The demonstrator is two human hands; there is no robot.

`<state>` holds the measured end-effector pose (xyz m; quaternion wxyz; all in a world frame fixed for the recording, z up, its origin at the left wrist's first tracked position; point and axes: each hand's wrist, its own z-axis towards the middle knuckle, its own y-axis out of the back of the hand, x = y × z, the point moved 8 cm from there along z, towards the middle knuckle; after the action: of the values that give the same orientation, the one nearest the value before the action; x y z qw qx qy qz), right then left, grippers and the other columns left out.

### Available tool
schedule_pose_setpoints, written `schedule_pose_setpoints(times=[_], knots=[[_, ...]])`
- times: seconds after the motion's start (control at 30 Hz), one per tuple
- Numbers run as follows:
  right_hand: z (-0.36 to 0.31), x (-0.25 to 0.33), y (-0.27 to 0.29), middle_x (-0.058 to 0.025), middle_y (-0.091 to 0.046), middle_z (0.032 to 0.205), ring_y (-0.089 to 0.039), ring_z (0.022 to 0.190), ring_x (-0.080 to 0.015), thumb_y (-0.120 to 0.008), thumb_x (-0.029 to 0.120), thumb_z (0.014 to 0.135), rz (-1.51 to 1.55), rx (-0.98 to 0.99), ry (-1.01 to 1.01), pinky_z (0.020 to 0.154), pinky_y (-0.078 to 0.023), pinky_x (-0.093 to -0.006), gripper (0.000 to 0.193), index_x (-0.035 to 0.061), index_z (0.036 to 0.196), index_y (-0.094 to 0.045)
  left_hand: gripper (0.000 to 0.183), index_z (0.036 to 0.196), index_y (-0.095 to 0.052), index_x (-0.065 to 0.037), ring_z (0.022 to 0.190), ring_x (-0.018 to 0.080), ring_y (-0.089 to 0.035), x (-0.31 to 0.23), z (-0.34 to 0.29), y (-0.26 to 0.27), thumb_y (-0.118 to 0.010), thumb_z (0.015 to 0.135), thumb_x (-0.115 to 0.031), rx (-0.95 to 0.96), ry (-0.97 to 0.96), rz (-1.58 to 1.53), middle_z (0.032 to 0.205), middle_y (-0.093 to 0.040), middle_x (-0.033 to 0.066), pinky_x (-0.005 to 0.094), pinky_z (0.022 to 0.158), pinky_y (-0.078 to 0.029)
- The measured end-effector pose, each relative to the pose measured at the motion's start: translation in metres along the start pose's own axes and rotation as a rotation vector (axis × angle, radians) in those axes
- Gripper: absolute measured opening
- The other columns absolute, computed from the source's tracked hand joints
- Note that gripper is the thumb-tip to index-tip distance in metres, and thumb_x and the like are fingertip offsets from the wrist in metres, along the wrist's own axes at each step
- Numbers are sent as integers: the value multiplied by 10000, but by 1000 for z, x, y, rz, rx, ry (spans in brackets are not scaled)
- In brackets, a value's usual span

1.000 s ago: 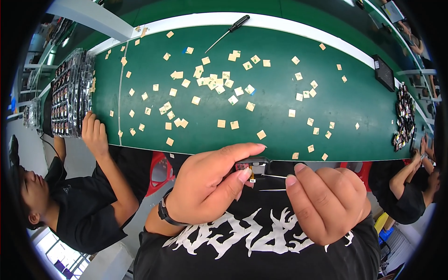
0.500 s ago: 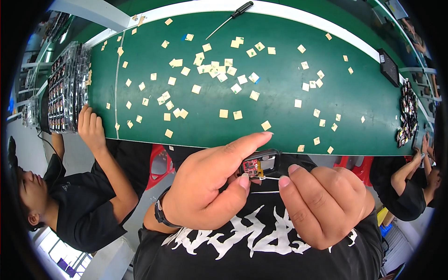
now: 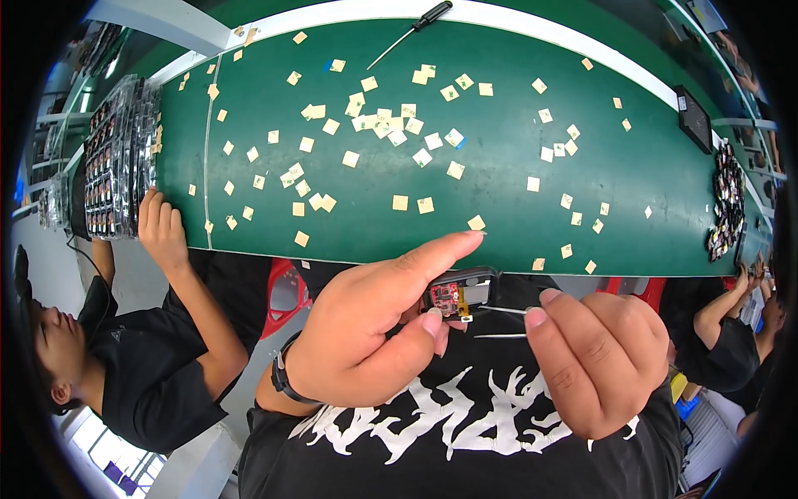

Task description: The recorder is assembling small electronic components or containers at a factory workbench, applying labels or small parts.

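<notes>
My left hand (image 3: 353, 333) grips a small black electronic device (image 3: 476, 293) with its casing open, the thumb along its lower edge. Inside lie a red circuit board (image 3: 446, 298), a silvery part and a yellow-brown flex cable (image 3: 465, 309) ending in a small pale tab. My right hand (image 3: 603, 358) pinches metal tweezers (image 3: 501, 336), whose two prongs are apart. The upper prong's tip is close by the tab; whether it touches cannot be made out. The lower prong stands free over my black shirt. The hidden side of the device rests against my left fingers.
Many small cream squares (image 3: 400, 202) lie scattered over the green table (image 3: 499, 233). A screwdriver (image 3: 416, 32) lies at the far edge. Stacked clear trays (image 3: 116, 158) stand at left beside a person's hand (image 3: 162, 229). Dark small parts (image 3: 726, 204) are heaped at right, near a black box (image 3: 692, 121).
The tweezers have drawn back to the right with my right hand, and their prongs look farther apart. My left hand and the device have barely moved.
</notes>
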<state>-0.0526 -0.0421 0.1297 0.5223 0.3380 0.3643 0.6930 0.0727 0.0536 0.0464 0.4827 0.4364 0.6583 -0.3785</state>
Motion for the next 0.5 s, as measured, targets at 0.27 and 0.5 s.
schedule_pose_setpoints(times=[0.27, 0.5], knots=[[3, 1, -6, -123, -675, 792, -564, 645, -173, -675, 67, 685, 58, -34, -12, 468, -348, -238, 215, -48, 864, -706, 473, 1441, -454, 105, 669, 103, -632, -4, 4, -5, -465, 1033, -132, 139, -1, -10, 878, -673, 109, 230, 630, -535], [0, -4, -7, -123, -672, 801, -571, 648, -184, -692, 58, 659, 196, -83, -40, 471, -393, -255, 247, -56, 878, -705, 461, 1422, -452, 130, 698, 107, -629, -3, 2, -9, -458, 1065, -162, 141, -1, -45, 908, -665, 114, 240, 635, -534]])
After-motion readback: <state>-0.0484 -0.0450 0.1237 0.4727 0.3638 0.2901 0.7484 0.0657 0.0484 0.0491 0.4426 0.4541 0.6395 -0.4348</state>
